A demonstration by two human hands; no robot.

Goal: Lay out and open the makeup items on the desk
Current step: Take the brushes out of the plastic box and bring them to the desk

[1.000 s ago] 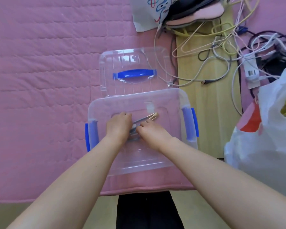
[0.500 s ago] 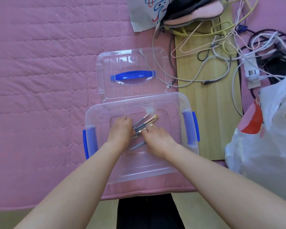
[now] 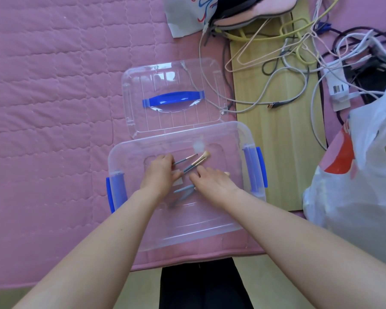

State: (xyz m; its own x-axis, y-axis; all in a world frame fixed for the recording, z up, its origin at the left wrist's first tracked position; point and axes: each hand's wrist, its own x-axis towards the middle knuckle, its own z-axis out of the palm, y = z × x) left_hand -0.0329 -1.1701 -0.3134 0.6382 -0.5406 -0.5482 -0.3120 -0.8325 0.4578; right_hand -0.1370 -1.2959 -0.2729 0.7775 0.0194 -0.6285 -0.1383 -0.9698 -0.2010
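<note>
A clear plastic box (image 3: 212, 226) with blue side latches stands open on the pink quilted cover. Several grey-handled makeup brushes (image 3: 193, 163) lie on its bottom, bristle ends pointing up and to the right. My left hand (image 3: 159, 175) reaches into the box with its fingers curled over the brush handles. My right hand (image 3: 212, 181) lies flat beside it, fingers spread over the lower handles (image 3: 184, 190). The palms hide part of the brushes, so the exact grip is unclear.
The box's clear lid (image 3: 172, 97) with a blue handle lies just behind it. A wooden board (image 3: 276, 134) at the right carries tangled cables and a wire hanger. A white plastic bag (image 3: 354, 175) stands at the far right. Printed paper (image 3: 185, 14) lies at the top.
The brushes have been spread apart inside the box: two now point further up and right, others lie lower. Both hands shifted slightly apart over them.
</note>
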